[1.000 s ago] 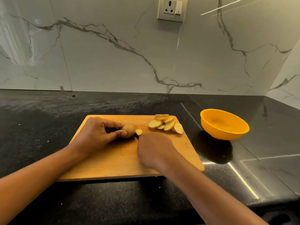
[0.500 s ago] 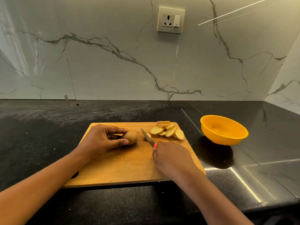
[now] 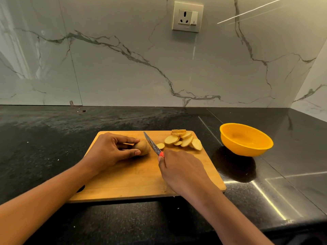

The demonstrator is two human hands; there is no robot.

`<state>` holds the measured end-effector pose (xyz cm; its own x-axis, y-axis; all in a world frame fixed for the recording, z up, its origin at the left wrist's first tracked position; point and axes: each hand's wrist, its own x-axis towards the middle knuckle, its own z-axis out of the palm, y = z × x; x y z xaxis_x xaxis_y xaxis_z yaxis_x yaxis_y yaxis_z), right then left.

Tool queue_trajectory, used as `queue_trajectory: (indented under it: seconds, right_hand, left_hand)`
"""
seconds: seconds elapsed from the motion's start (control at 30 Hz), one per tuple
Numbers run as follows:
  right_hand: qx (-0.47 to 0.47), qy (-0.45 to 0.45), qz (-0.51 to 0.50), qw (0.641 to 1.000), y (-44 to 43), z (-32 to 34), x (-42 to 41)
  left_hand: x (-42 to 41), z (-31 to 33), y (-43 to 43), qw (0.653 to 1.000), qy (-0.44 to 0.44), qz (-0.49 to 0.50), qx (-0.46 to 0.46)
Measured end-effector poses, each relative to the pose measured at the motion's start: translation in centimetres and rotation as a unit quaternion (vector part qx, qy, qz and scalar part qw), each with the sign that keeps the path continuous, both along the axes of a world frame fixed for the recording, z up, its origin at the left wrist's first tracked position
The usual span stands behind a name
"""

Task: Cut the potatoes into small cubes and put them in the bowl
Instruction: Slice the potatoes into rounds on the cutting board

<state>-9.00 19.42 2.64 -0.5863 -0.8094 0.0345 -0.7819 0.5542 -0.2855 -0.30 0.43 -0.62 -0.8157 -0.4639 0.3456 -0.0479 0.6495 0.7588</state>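
The unsliced potato piece, brown-skinned and rounded, rests on the wooden cutting board, gripped by the left hand. Pale round slices overlap in a pile at the board's far right corner. One small slice lies apart from the pile, just beyond the blade of the red-handled knife held in the right hand. The orange bowl stands upright to the right of the board, apart from it.

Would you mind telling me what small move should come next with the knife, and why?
Probably lower the knife, held in the right hand, onto the potato piece for one more slice: the left hand grips that piece on the cutting board, and the blade is just beside it.
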Motion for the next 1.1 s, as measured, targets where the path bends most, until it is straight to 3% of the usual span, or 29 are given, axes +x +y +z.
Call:
queue_trajectory:
  seconds: [0.43,0.8,1.1]
  right_hand:
    - [0.043,0.075,0.046,0.995,-1.3,1.0,0.2]
    - [0.057,0.029,0.053,0.997,-2.4,1.9,-0.2]
    - [0.122,0.074,0.058,0.988,-3.0,0.6,1.4]
  left_hand:
    - [0.1,0.0,0.2,0.998,0.010,0.005,-0.067]
    - [0.2,0.1,0.2,0.996,0.015,0.010,-0.084]
    - [0.2,-0.1,0.4,0.995,0.016,0.018,-0.093]
